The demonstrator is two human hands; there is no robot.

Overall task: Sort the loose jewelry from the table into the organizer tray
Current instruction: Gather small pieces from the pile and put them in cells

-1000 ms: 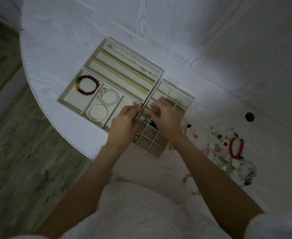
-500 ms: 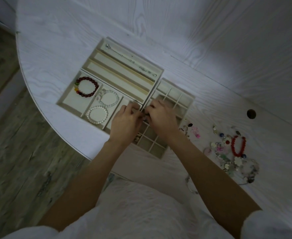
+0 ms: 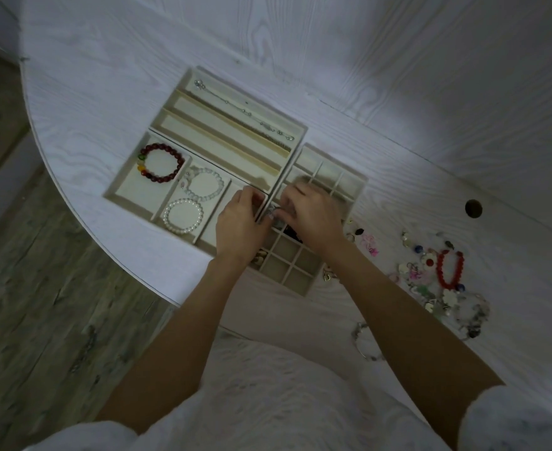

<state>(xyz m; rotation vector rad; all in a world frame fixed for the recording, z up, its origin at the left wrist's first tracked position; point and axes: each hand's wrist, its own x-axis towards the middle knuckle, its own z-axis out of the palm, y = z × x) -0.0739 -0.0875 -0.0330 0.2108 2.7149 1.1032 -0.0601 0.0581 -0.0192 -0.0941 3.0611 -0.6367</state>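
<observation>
Both my hands meet over the organizer tray (image 3: 128,193), at the divider btwn bracelet slots and small grid. Left hand (image 3: 240,227) and right hand (image 3: 313,219) have fingers curled, pinching a small silvery piece (image 3: 270,213) btwn them. Loose jewelry pile (image 3: 437,281) sits on table (image 3: 89,92), right of tray.

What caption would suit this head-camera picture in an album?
Both hands, left and right, work a small piece over the organizer tray; loose jewelry waits alongside.
</observation>
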